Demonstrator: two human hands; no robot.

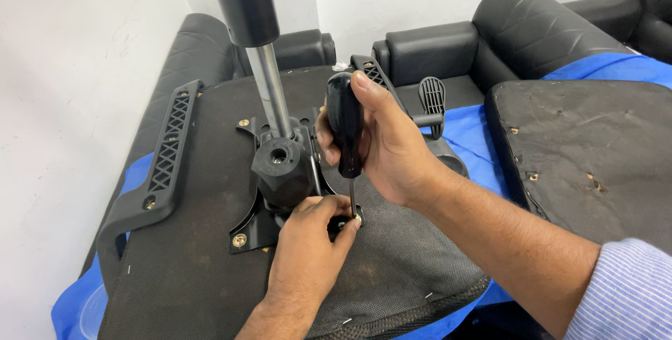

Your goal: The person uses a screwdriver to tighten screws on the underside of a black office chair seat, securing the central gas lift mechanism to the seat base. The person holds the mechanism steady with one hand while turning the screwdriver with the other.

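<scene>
**Driving a screw into the chair plate**

Head view. Landmark: the black mechanism plate [280,172] bolted onto the upturned seat base [210,256]. The gas cylinder [262,46] rises from the plate's middle, slightly tilted toward the camera.

Right hand [381,147] is wrapped tight round the black handle of the screwdriver [345,126], thumb over the cap. The tool stands nearly upright, its thin shaft running down to the plate's near-right corner.

Left hand [308,252] rests flat on the seat just below the plate, fingertips pinched close at the driver tip, steadying it. The screw itself is hidden under the fingers; cannot tell how deep it sits.

A brass screw [239,240] shows seated at the plate's near-left corner, another at the far-left corner.

An armrest [164,154] lies along the seat's edge left of the plate. A second seat base [595,151] lies well right of the plate on blue sheet [469,137]. Black sofa [490,39] sits behind.

Doing it well, as a judgement:
- keep the shaft square to the plate, no lean
- press down through the palm while turning, so the tip does not cam out
- keep the left fingertips beside the tip, not under it
- snug only; the fibre seat base may strip if overdriven
</scene>
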